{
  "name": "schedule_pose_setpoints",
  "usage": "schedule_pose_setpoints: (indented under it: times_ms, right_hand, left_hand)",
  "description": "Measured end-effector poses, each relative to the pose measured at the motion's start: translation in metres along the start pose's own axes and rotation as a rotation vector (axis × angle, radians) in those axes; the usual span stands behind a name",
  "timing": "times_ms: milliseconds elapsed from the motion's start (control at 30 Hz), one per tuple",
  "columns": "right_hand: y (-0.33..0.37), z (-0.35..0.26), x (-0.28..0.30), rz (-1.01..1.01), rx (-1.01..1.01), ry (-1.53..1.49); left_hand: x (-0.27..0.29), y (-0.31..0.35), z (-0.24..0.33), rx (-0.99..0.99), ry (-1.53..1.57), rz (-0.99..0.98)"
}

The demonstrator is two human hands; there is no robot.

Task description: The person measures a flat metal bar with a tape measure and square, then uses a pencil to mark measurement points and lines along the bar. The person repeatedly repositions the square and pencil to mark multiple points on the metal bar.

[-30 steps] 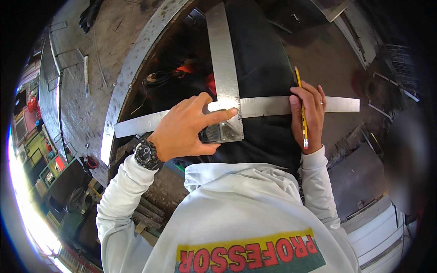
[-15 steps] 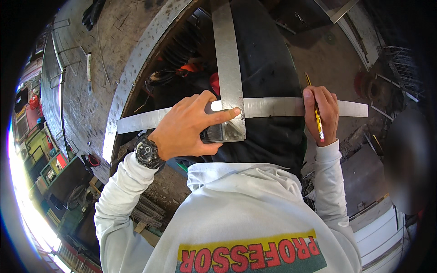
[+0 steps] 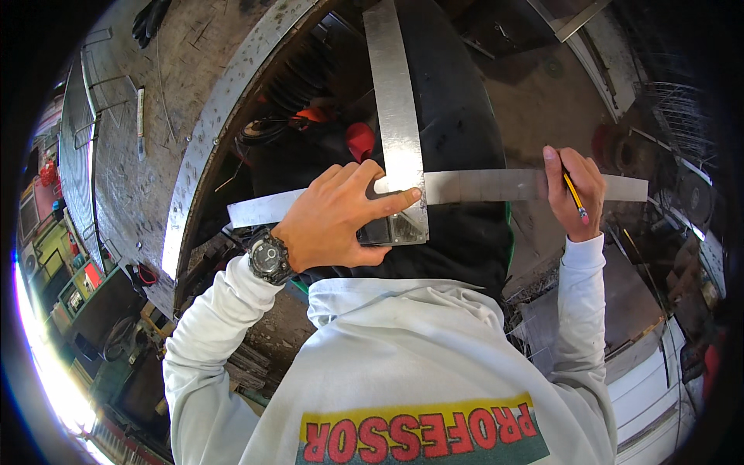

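Observation:
A long flat metal strip (image 3: pixel 496 186) lies crosswise in front of me, over my dark-clothed lap. Across it stands a metal square (image 3: pixel 397 116), its wide blade pointing away from me and its corner near the strip's middle. My left hand (image 3: pixel 329 213) grips the square at that corner; the index finger presses on top and the thumb curls under the near edge. The hand covers part of the strip. In my right hand (image 3: pixel 577 190) is a yellow-and-black pencil (image 3: pixel 575 194), its eraser end toward me and its point hidden by the fingers. That hand overlaps the strip's right part; contact cannot be told.
At left is a worn metal workbench (image 3: pixel 205 147) with a pale edge, a narrow rule (image 3: pixel 141 124) and black gloves (image 3: pixel 151 22). Beyond my lap lie a red rounded object (image 3: pixel 359 141) and dark coiled cables (image 3: pixel 263 130). Wire mesh (image 3: pixel 678 108) and a metal sheet (image 3: pixel 597 302) are at right.
The strip and square have shifted slightly right with my left hand. My right hand has moved right, and the pencil has turned so that its point no longer shows above the fingers.

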State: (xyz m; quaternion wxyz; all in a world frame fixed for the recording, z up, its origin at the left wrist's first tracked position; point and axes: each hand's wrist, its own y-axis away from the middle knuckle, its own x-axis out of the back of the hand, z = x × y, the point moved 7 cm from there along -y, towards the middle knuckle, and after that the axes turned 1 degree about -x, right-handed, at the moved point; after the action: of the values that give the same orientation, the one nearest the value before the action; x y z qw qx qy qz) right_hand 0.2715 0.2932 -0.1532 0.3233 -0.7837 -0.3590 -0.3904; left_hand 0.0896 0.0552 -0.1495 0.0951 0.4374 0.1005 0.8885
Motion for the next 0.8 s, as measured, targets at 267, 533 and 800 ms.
schedule_pose_setpoints:
  times_ms: [267,533,800]
  right_hand:
    - [0.004,-0.006,-0.019,-0.026,-0.066,-0.029]
    - [0.0,-0.015,-0.025,-0.037,-0.082,-0.046]
    - [0.002,-0.017,-0.026,-0.019,-0.052,-0.032]
  left_hand:
    - [0.012,0.01,0.005,-0.008,0.022,0.044]
    - [0.014,0.016,0.002,-0.014,0.015,0.08]
    - [0.009,0.02,-0.003,-0.017,0.017,0.076]
